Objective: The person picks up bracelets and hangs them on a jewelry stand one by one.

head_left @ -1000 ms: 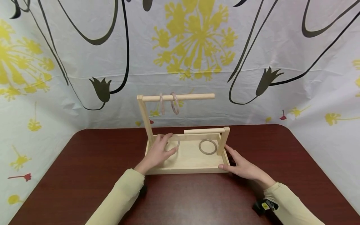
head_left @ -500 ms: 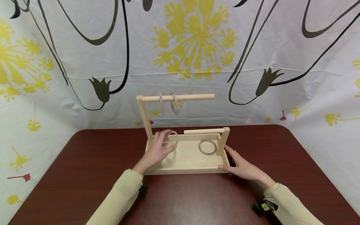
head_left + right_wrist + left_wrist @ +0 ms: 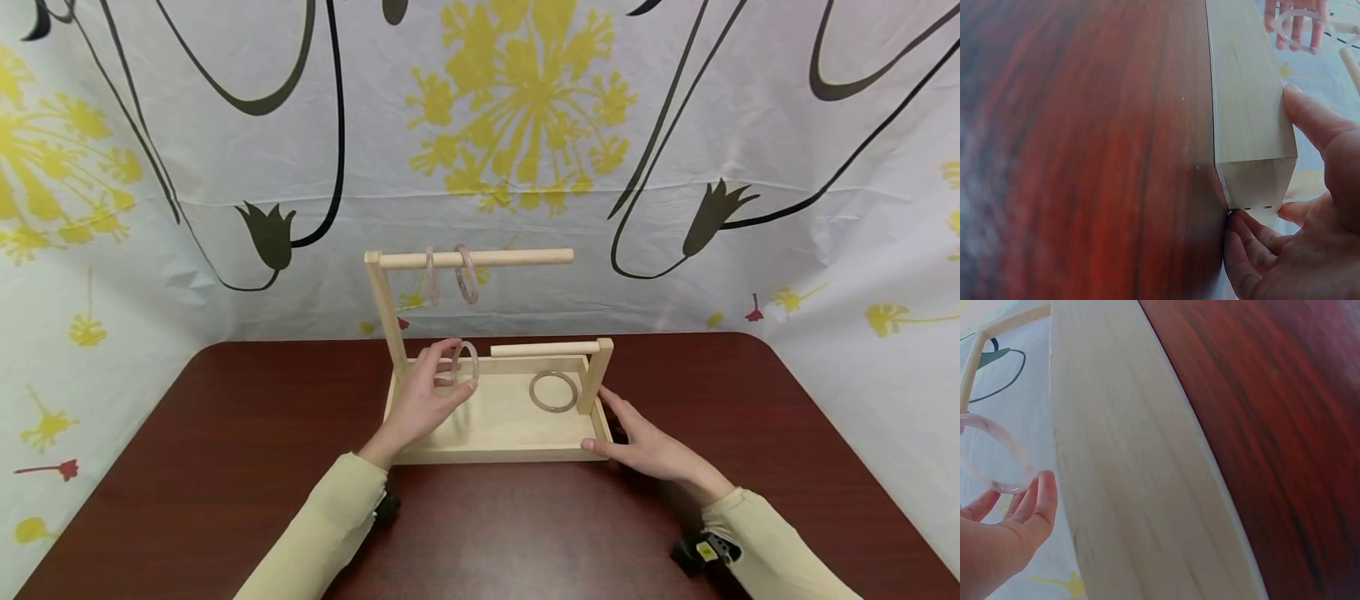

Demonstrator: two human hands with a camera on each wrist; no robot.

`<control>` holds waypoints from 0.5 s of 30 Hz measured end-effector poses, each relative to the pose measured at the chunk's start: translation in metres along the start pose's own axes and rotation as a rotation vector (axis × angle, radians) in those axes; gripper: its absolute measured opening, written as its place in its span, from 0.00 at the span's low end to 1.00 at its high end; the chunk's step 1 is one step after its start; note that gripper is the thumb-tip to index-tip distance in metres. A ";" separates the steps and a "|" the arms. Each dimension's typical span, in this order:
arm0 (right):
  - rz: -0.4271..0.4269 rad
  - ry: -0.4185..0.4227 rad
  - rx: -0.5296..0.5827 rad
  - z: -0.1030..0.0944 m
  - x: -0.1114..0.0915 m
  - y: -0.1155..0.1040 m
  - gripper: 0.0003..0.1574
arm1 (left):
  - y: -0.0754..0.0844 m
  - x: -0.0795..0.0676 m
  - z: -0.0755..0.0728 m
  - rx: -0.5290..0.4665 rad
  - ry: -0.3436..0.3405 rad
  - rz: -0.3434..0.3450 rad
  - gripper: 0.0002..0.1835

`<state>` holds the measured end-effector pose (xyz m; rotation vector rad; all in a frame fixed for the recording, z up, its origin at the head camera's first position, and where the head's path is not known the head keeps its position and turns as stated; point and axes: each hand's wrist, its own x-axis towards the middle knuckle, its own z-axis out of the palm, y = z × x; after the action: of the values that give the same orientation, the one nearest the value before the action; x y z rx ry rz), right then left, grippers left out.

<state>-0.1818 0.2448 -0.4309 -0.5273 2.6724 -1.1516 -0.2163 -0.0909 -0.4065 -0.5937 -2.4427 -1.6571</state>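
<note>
Plainly, 1 grey ring [image 3: 553,409] lies flat in the wooden tray [image 3: 502,457].

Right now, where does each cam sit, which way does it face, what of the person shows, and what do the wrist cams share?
Head: worn on the head, facing forward and down at the tray; left hand, right hand and sleeves show.
Left wrist: along the tray's front wall toward the ring; left hand shows.
Right wrist: at the tray's right end; right hand shows, left hand at upper right.
Both wrist views share: left hand, ring, tray, tabletop.
</note>
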 end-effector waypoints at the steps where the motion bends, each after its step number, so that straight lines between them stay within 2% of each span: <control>1: 0.001 -0.001 0.002 0.000 0.000 0.000 0.58 | 0.000 0.000 0.001 -0.010 0.002 0.007 0.32; 10: -0.004 -0.003 -0.003 -0.001 0.000 0.000 0.58 | 0.007 0.002 0.011 -0.141 -0.022 0.027 0.33; 15: -0.002 -0.004 -0.002 -0.001 0.000 -0.001 0.58 | 0.010 0.005 0.014 -0.132 -0.040 0.057 0.33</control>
<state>-0.1820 0.2447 -0.4299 -0.5324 2.6705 -1.1467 -0.2153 -0.0732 -0.4014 -0.7144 -2.3327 -1.8114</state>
